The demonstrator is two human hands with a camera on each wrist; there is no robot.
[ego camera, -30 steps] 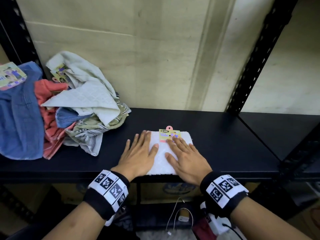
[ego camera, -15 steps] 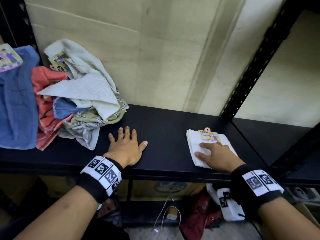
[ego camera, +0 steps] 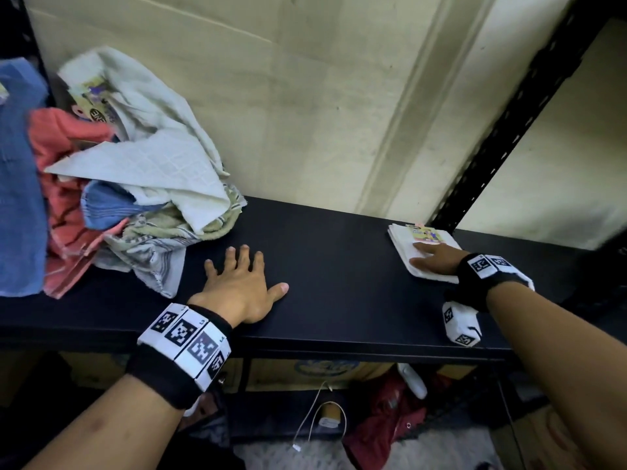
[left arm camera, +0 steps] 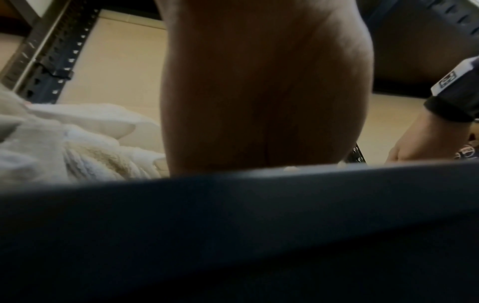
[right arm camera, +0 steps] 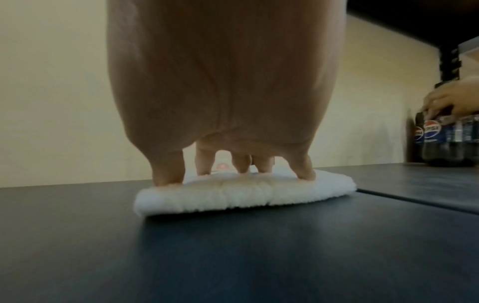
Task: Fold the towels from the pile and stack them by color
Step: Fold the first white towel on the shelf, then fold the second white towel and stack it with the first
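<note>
A folded white towel (ego camera: 403, 240) (right arm camera: 243, 194) with a yellow paper tag (ego camera: 425, 235) lies at the right end of the black shelf (ego camera: 339, 266). My right hand (ego camera: 432, 257) lies flat on it, fingers straight and pressing down, seen from behind in the right wrist view (right arm camera: 233, 172). My left hand (ego camera: 242, 283) rests flat on the bare shelf, fingers spread, just right of the pile of unfolded towels (ego camera: 135, 184): white, blue, red and striped green ones. The white pile towel (left arm camera: 77, 147) shows in the left wrist view beside my palm (left arm camera: 259, 102).
A black slotted upright (ego camera: 502, 130) stands behind the folded towel, with another shelf bay beyond it. There, the right wrist view shows cola bottles (right arm camera: 445, 139) and another person's hand (right arm camera: 451, 102). Boxes, a cable and red cloth (ego camera: 383, 422) lie below the shelf.
My right hand has slid the folded white towel from the middle of the shelf to its right end. My left hand left the towel and now rests on the bare shelf near the pile.
</note>
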